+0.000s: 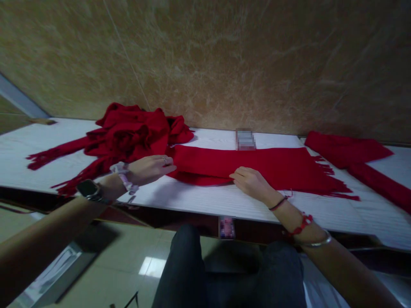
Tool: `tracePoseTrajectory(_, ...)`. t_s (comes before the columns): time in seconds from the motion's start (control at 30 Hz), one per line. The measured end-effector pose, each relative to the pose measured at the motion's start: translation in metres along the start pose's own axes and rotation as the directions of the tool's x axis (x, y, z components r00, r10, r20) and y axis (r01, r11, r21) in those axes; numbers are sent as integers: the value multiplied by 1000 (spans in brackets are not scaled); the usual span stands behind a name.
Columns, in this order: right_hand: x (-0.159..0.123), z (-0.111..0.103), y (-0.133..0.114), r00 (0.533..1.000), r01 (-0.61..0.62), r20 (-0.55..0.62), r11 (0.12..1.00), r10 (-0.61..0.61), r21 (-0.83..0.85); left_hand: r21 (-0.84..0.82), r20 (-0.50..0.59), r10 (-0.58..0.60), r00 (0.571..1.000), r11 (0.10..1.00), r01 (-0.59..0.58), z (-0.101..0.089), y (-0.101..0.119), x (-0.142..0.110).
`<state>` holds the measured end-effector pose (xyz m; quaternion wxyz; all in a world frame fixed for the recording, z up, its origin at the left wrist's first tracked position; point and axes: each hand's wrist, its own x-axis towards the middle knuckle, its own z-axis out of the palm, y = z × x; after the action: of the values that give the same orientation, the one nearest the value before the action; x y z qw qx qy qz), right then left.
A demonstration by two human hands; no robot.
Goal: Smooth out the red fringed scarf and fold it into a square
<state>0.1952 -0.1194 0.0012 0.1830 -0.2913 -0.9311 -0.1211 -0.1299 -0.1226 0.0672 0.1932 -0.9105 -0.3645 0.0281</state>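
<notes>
A red fringed scarf [282, 167] lies lengthwise on the white table, its fringe to the right and a folded layer along its left half. At its left end my left hand [152, 167] is closed, the fingertips pinching the scarf's edge. My right hand [250, 182] pinches the near edge of the folded layer around the middle of the scarf. A small gap shows between the layers from one hand to the other. Just beyond my left hand rises a crumpled heap of red scarves [128, 132], with fringes trailing to the left.
More red scarves [346, 149] lie at the right end of the white table [192, 201]. A blurred rectangular item [245, 140] rests by the marble-patterned wall [224, 64]. A box with papers [58, 273] stands on the floor at lower left. My knees are under the table's front edge.
</notes>
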Motion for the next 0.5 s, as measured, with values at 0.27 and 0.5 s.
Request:
tracePoseTrajectory(0.27, -2, -2, -1, 998, 56, 24, 997, -57, 54, 41, 205, 21, 979, 999, -30, 23, 16, -11)
tracePoseTrajectory(0.5, -2, -1, -1, 998, 55, 6, 998, -55, 39, 5, 158, 132, 979, 991, -135, 16, 25, 6)
